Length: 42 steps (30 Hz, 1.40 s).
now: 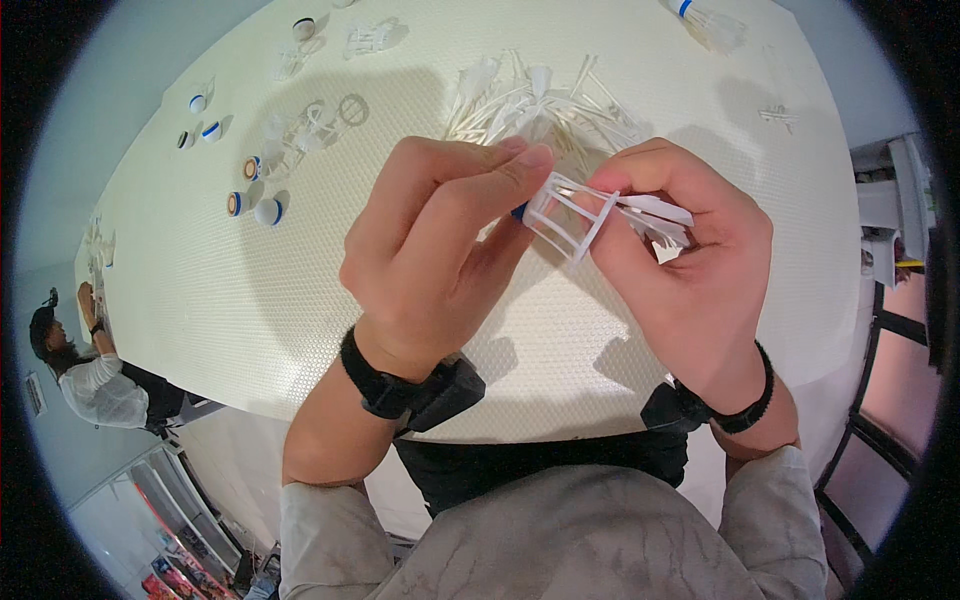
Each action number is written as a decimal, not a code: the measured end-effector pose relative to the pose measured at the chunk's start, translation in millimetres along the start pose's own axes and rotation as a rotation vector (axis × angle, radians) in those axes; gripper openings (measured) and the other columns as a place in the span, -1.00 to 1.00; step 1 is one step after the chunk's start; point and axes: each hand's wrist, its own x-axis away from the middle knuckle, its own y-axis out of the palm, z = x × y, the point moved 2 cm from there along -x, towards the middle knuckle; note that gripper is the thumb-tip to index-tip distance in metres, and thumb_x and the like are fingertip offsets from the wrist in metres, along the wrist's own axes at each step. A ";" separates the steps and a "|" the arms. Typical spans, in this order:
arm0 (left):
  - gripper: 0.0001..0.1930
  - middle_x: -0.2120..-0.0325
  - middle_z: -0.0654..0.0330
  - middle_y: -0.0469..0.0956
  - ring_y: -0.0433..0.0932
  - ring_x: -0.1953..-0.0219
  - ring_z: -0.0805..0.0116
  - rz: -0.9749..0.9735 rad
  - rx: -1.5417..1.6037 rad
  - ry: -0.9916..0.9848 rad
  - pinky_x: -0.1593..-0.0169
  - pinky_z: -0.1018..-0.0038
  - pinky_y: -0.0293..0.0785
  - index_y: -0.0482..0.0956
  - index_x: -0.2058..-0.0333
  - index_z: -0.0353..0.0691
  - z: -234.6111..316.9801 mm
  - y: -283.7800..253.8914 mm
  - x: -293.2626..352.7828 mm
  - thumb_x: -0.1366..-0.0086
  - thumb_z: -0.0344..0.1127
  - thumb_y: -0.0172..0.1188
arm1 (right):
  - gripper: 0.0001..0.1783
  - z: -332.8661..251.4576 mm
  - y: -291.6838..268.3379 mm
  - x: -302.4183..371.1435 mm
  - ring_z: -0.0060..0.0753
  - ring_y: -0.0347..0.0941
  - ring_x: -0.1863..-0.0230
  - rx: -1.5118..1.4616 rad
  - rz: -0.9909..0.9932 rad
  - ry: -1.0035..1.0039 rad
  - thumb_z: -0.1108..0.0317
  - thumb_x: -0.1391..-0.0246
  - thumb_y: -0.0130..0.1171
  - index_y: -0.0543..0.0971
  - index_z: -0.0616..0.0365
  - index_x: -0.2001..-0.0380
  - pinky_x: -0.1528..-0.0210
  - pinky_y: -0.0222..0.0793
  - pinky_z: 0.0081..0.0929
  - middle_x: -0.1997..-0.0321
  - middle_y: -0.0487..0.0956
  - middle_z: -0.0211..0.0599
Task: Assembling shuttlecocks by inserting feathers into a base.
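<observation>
Both of my hands are on one shuttlecock [572, 222], held above the table with its white openwork plastic cage showing between them. My left hand [425, 235] is closed around the blue-banded base end, which its fingers mostly hide. On the other side, my right hand [705, 235] is closed around the white feathers [655, 215], with thumb and fingertips near the cage's ring. Just beyond the hands lies a heap of loose feathers and pale quills [535, 100]. Several shuttlecock bases [268, 211] with blue bands are scattered to the left, beside white plastic cages [305, 130].
The white textured table [380, 385] has a curved edge in front of me. Another shuttlecock [710, 25] lies far right, above small white fragments [778, 116]. More cage pieces [370, 38] lie at the far left. A person [95, 375] works at the table's left end.
</observation>
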 end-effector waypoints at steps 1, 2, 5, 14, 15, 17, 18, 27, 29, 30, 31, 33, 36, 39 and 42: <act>-0.68 0.48 0.16 0.53 0.62 0.44 0.35 0.002 0.006 -0.012 0.35 0.54 0.60 0.67 0.34 -0.28 1.0 0.5 -0.4 0.14 -0.65 0.45 | -0.89 -0.3 -1.0 -0.2 -0.70 0.41 0.34 0.001 -0.016 0.020 0.66 -0.07 0.18 0.54 0.30 0.31 0.28 0.27 -0.74 0.34 0.55 -0.41; -0.69 0.48 0.16 0.52 0.62 0.44 0.35 0.004 0.012 -0.025 0.35 0.53 0.60 0.67 0.35 -0.30 1.7 1.2 -1.0 0.14 -0.65 0.46 | -0.89 -0.5 -2.2 0.0 -0.70 0.41 0.34 0.001 -0.013 0.018 0.66 -0.07 0.18 0.54 0.30 0.31 0.28 0.27 -0.74 0.34 0.55 -0.41; -0.69 0.49 0.16 0.51 0.62 0.44 0.35 0.013 0.002 -0.009 0.34 0.54 0.60 0.66 0.34 -0.31 2.7 2.9 0.4 0.15 -0.66 0.45 | -0.91 3.1 -1.8 0.2 -0.69 0.43 0.30 0.017 -0.028 0.029 0.64 -0.10 0.16 0.54 0.30 0.30 0.24 0.31 -0.71 0.34 0.55 -0.41; -0.66 0.48 0.14 0.49 0.62 0.44 0.31 -0.062 0.052 -0.033 0.40 0.50 0.53 0.67 0.30 -0.30 -4.1 4.0 1.8 0.13 -0.73 0.33 | -0.90 8.5 0.6 -5.1 -0.68 0.46 0.21 -0.032 -0.047 0.071 0.61 -0.13 0.15 0.55 0.32 0.25 0.12 0.38 -0.68 0.27 0.58 -0.42; -0.66 0.48 0.14 0.49 0.62 0.44 0.31 -0.066 0.046 -0.039 0.40 0.50 0.53 0.67 0.30 -0.30 -5.7 5.3 2.7 0.13 -0.73 0.33 | -0.89 8.5 1.2 -6.0 -0.69 0.46 0.22 -0.036 -0.043 0.084 0.61 -0.14 0.14 0.55 0.32 0.25 0.14 0.38 -0.68 0.27 0.58 -0.43; -0.67 0.50 0.15 0.48 0.62 0.45 0.33 -0.036 0.019 -0.024 0.42 0.51 0.51 0.67 0.31 -0.27 -7.5 8.7 4.7 0.12 -0.71 0.34 | -0.89 8.6 1.6 -6.6 -0.70 0.46 0.23 -0.037 -0.041 0.105 0.60 -0.14 0.14 0.56 0.32 0.24 0.15 0.39 -0.69 0.28 0.58 -0.43; -0.67 0.50 0.15 0.48 0.62 0.45 0.33 -0.038 0.018 -0.030 0.42 0.51 0.51 0.67 0.31 -0.27 -7.4 8.6 6.3 0.12 -0.71 0.34 | -0.89 9.0 2.1 -7.1 -0.71 0.47 0.24 -0.044 -0.041 0.117 0.60 -0.15 0.13 0.56 0.33 0.24 0.17 0.39 -0.70 0.29 0.58 -0.44; -0.69 0.45 0.11 0.61 0.61 0.42 0.31 -0.088 -0.032 -0.081 0.35 0.55 0.49 0.67 0.33 -0.32 -11.5 12.0 9.3 0.14 -0.63 0.46 | -0.89 19.8 3.9 -14.1 -0.71 0.48 0.30 -0.108 -0.063 0.146 0.58 -0.15 0.14 0.56 0.33 0.23 0.23 0.40 -0.72 0.32 0.58 -0.45; -0.69 0.47 0.12 0.60 0.59 0.44 0.31 -0.091 -0.055 -0.074 0.36 0.54 0.48 0.67 0.34 -0.31 -12.9 13.0 9.1 0.15 -0.62 0.46 | -0.89 21.0 3.0 -15.7 -0.71 0.48 0.30 -0.106 -0.055 0.140 0.57 -0.15 0.15 0.56 0.32 0.23 0.23 0.41 -0.72 0.32 0.58 -0.44; -0.69 0.47 0.12 0.60 0.59 0.44 0.31 -0.090 -0.054 -0.073 0.36 0.54 0.48 0.67 0.34 -0.31 -13.8 13.6 8.1 0.15 -0.62 0.46 | -0.89 21.3 1.5 -17.5 -0.70 0.49 0.30 -0.065 -0.057 0.132 0.57 -0.14 0.18 0.57 0.32 0.24 0.22 0.41 -0.72 0.32 0.59 -0.44; -0.69 0.49 0.16 0.51 0.55 0.49 0.33 -0.053 -0.060 -0.054 0.43 0.51 0.45 0.65 0.36 -0.25 -14.6 13.2 7.4 0.16 -0.63 0.43 | -0.89 21.6 1.2 -18.5 -0.70 0.50 0.30 -0.026 -0.061 0.124 0.56 -0.12 0.20 0.58 0.32 0.25 0.21 0.42 -0.71 0.32 0.60 -0.44; -0.68 0.52 0.20 0.43 0.50 0.54 0.34 -0.018 -0.070 -0.036 0.50 0.47 0.42 0.63 0.37 -0.20 -14.6 11.7 7.8 0.18 -0.63 0.40 | -0.89 18.3 2.6 -14.1 -0.70 0.51 0.29 0.034 -0.029 0.091 0.56 -0.11 0.22 0.58 0.31 0.26 0.20 0.43 -0.71 0.33 0.61 -0.44; -0.67 0.52 0.19 0.41 0.50 0.53 0.32 -0.018 -0.046 -0.053 0.49 0.45 0.42 0.62 0.37 -0.21 -11.4 11.0 7.1 0.19 -0.62 0.42 | -0.89 9.6 1.0 -10.6 -0.69 0.52 0.29 0.077 0.018 0.086 0.56 -0.08 0.24 0.59 0.31 0.28 0.20 0.45 -0.70 0.34 0.62 -0.44; -0.66 0.50 0.19 0.40 0.49 0.53 0.30 -0.036 -0.038 -0.075 0.49 0.44 0.42 0.61 0.38 -0.20 -10.4 11.8 5.3 0.21 -0.61 0.43 | -0.89 10.5 -0.1 -10.2 -0.69 0.52 0.31 0.032 0.040 0.105 0.56 -0.07 0.25 0.59 0.31 0.29 0.24 0.45 -0.70 0.35 0.62 -0.42; -0.68 0.55 0.21 0.50 0.51 0.52 0.40 -0.057 -0.063 -0.069 0.44 0.57 0.42 0.68 0.36 -0.27 -12.1 7.4 5.2 0.18 -0.50 0.55 | -0.88 5.8 0.6 -11.8 -0.69 0.51 0.38 0.013 0.043 0.089 0.56 -0.06 0.25 0.59 0.29 0.28 0.33 0.40 -0.73 0.38 0.62 -0.39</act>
